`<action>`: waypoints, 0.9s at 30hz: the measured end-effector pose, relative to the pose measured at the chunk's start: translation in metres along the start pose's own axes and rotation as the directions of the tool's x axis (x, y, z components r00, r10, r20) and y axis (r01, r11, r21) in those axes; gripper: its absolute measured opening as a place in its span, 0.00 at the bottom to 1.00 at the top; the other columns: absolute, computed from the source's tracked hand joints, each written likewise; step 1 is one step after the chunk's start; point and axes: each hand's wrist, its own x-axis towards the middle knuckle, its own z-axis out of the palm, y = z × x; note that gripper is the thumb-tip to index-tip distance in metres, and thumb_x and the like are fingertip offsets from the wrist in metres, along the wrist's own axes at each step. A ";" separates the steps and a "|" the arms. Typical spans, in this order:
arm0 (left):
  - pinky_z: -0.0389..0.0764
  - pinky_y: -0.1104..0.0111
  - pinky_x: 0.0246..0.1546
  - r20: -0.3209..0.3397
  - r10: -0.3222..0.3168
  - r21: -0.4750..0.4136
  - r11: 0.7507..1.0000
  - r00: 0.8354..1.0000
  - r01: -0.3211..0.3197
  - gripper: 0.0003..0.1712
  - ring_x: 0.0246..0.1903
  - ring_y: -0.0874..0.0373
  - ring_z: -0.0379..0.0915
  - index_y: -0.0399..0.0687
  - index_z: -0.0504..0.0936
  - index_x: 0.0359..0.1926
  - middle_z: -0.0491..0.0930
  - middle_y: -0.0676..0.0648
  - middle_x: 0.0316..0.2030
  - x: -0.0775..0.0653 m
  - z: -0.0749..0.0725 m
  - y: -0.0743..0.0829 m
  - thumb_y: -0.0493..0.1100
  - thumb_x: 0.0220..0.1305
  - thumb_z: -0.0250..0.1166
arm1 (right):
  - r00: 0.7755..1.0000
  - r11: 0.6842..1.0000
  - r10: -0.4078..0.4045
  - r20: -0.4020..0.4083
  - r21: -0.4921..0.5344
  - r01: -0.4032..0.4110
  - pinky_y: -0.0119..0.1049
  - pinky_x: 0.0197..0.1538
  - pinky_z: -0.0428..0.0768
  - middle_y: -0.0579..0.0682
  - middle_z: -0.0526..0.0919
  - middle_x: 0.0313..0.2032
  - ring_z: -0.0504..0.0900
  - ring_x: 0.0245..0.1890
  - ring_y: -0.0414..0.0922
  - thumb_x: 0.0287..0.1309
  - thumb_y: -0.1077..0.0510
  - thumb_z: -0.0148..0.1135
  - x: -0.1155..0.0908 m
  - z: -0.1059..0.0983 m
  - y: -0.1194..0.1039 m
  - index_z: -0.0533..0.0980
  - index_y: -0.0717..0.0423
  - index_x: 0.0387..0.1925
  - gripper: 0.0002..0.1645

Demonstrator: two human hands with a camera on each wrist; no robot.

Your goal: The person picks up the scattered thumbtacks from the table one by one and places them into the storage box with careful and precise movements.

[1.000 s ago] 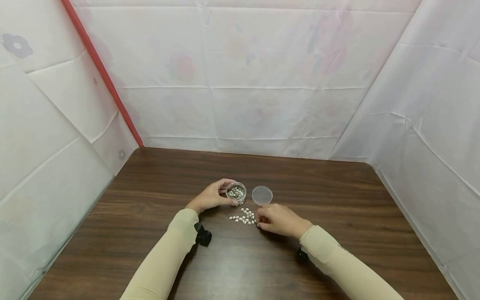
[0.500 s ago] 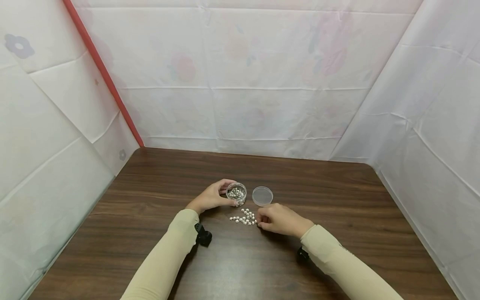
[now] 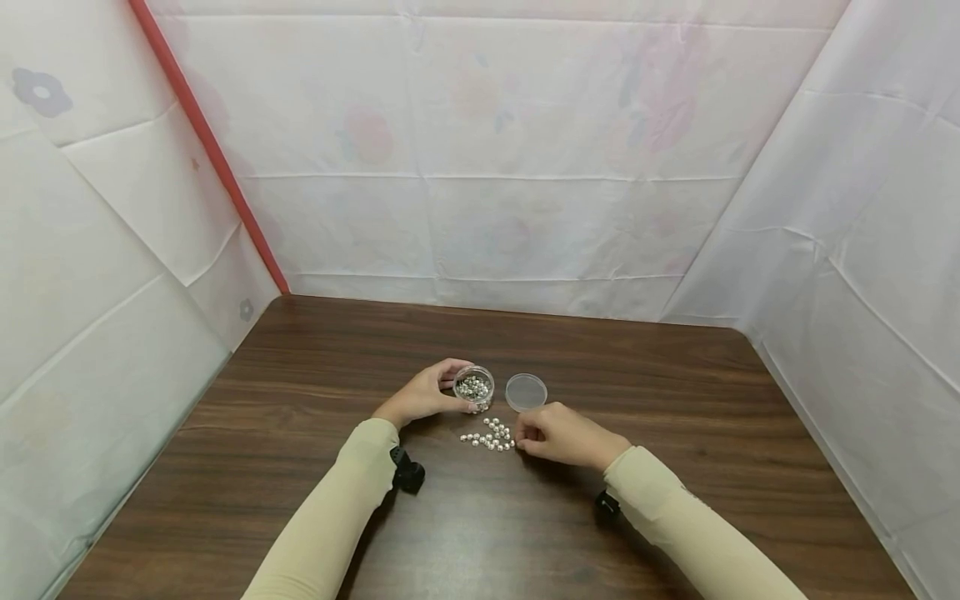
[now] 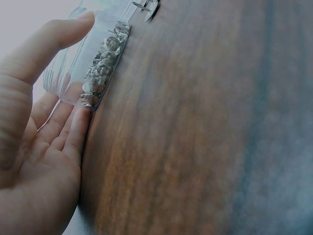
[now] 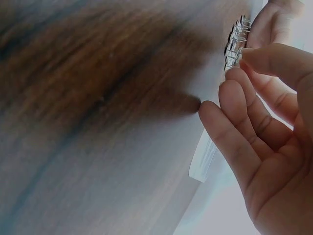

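1. On the brown table [image 3: 450, 533], my left hand [image 3: 423, 393] curls round the clear jar [image 4: 73, 63].
2. Barely shifted, my right hand [image 3: 566, 435] is right of the loose tacks [image 3: 496, 443], nearer me; whether its fingers pinch one I can't tell.
3. They stay scattered: little seems advanced.

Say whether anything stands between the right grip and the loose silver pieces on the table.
Nothing visible does: the right grip is close beside the loose silver pieces, and the clear lid lies beyond them, off that path.

The left hand [image 4: 41, 164] grips a clear plastic jar [image 4: 79, 58] of what look like silvery thumbtacks [image 4: 103, 64] at the wood-grain tabletop [image 4: 186, 117].
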 end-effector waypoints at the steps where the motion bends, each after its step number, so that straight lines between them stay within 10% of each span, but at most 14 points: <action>1: 0.66 0.48 0.60 0.001 0.000 0.002 1.000 1.000 0.000 0.41 0.58 0.44 0.63 0.43 0.67 0.63 0.69 0.36 0.58 0.000 0.000 0.000 0.41 0.48 0.74 | 1.000 1.000 0.000 -0.001 0.003 0.000 0.26 0.26 0.75 0.36 0.75 0.24 0.72 0.24 0.31 0.57 0.58 0.62 0.000 -0.001 0.000 0.76 0.45 0.28 0.05; 27: 0.68 0.50 0.59 -0.002 -0.023 0.020 1.000 1.000 0.023 0.41 0.58 0.47 0.64 0.44 0.66 0.63 0.70 0.38 0.58 0.001 0.001 -0.001 0.43 0.48 0.74 | 0.975 0.996 0.076 -0.210 -0.018 -0.082 0.30 0.24 0.75 0.36 0.75 0.22 0.71 0.22 0.33 0.59 0.56 0.59 0.031 -0.020 0.006 0.75 0.45 0.30 0.03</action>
